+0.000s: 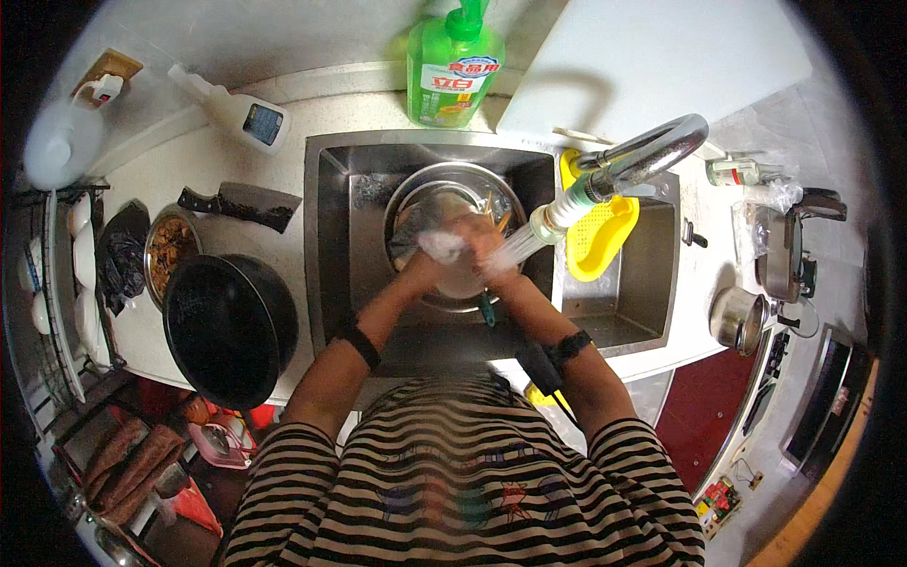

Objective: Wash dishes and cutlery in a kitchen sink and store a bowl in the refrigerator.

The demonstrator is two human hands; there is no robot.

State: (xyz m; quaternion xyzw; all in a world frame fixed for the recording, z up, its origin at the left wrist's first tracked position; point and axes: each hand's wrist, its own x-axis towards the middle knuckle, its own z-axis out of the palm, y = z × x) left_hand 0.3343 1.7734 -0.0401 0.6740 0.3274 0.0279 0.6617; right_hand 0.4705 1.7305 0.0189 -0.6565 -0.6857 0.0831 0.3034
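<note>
Both of my hands are close together over a round metal basin (411,184) in the large stainless steel sink (368,333), and both are blurred by motion. My left hand (434,255) is beside something whitish, too blurred to name. My right hand (489,248) is just left of the water spraying from the faucet head (549,223). Beneath the hands, a pale round item and several thin utensils, perhaps chopsticks (500,216), lie in the basin. A teal handle end (487,312) sticks out over the basin's near rim. Whether either hand grips anything cannot be made out.
Left of the sink are a cleaver (241,203), a large black bowl (227,326) and a dish of food (172,244). A green dish soap bottle (455,71) stands behind. The faucet (659,156) arches over a yellow strainer basket (601,241); a metal pot (733,319) stands at right.
</note>
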